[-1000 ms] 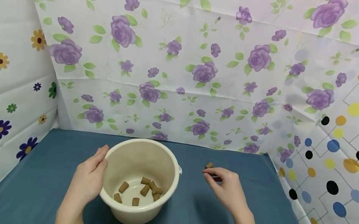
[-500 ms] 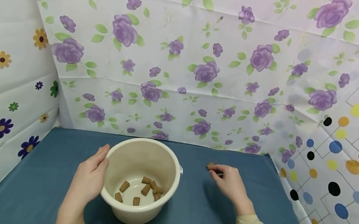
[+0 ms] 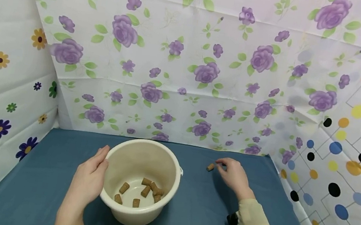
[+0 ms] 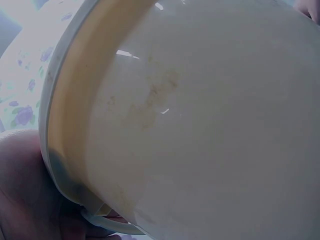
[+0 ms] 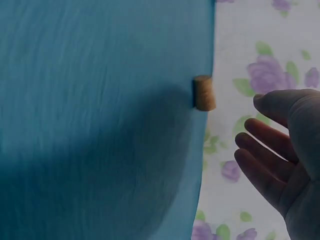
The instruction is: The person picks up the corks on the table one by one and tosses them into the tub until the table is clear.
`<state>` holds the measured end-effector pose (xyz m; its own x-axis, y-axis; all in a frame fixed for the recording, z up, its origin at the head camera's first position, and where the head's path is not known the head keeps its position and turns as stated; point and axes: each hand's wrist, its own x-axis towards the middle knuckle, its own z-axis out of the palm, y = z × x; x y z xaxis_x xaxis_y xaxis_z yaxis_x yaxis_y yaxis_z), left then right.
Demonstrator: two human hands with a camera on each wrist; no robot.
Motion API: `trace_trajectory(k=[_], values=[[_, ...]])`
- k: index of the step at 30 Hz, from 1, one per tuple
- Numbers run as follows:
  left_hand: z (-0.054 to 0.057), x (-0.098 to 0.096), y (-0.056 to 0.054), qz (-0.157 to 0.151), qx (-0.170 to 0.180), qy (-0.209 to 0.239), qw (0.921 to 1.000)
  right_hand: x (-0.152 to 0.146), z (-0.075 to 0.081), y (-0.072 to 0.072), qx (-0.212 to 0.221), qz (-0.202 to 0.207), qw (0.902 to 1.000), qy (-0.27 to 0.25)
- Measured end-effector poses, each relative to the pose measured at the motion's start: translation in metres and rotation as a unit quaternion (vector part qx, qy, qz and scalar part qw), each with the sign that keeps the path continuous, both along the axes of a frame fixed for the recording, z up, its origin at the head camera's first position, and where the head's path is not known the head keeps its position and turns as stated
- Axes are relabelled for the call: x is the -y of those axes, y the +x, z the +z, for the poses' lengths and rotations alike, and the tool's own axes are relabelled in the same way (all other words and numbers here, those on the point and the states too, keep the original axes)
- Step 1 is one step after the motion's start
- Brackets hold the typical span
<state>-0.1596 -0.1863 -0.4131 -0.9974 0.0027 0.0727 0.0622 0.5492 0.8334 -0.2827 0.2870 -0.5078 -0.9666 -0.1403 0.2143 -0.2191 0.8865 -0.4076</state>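
Observation:
On the left, my left hand (image 3: 88, 176) grips the side of a cream plastic bucket (image 3: 138, 217) near its rim. The left wrist view shows the bucket's outer wall (image 4: 215, 125) close up, with fingers partly hidden by the bucket's handle (image 4: 112, 225). Several brown corks (image 3: 124, 187) lie on the bucket's floor. One more cork (image 3: 210, 167) lies on the blue cloth to the right of the bucket. Just right of that cork, my right hand (image 3: 233, 177) holds nothing; in the right wrist view its fingers (image 5: 265, 162) are spread and apart from the cork.
A blue cloth (image 3: 182, 220) covers the table. Behind it hangs a white sheet with purple flowers (image 3: 189, 52). Other patterned sheets stand at the left (image 3: 2, 95) and right (image 3: 350, 159) sides.
My right hand has moved rightward and slightly back, from in front of the loose cork to its right side. That cork lies about where it was. The left hand and bucket have stayed put.

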Motion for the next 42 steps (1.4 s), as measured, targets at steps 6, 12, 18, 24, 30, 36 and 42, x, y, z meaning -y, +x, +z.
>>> trace_trajectory(k=[6,12,18,24,30,36,42], values=[[-0.002,0.000,-0.001,-0.004,-0.001,0.003,1.0000,0.001,-0.003,-0.013,0.019,0.036,0.9973,0.061],[-0.001,-0.001,-0.001,-0.002,-0.001,0.000,1.0000,0.006,-0.002,-0.021,0.040,0.080,0.9894,0.114],[-0.001,-0.001,0.000,-0.001,0.006,0.002,1.0000,0.009,-0.006,-0.024,0.043,0.082,0.9849,0.146],[0.000,0.001,0.001,0.002,0.003,0.000,1.0000,0.012,-0.012,-0.027,0.036,0.074,0.9850,0.152],[0.000,0.003,0.000,0.001,0.005,-0.004,1.0000,0.014,-0.012,-0.029,0.025,0.063,0.9854,0.156],[-0.001,0.002,0.001,0.000,0.007,-0.004,1.0000,0.016,-0.011,-0.030,0.034,0.046,0.9812,0.184],[-0.001,0.001,0.001,-0.002,0.003,-0.002,1.0000,0.018,-0.011,-0.032,0.040,0.034,0.9808,0.188]])
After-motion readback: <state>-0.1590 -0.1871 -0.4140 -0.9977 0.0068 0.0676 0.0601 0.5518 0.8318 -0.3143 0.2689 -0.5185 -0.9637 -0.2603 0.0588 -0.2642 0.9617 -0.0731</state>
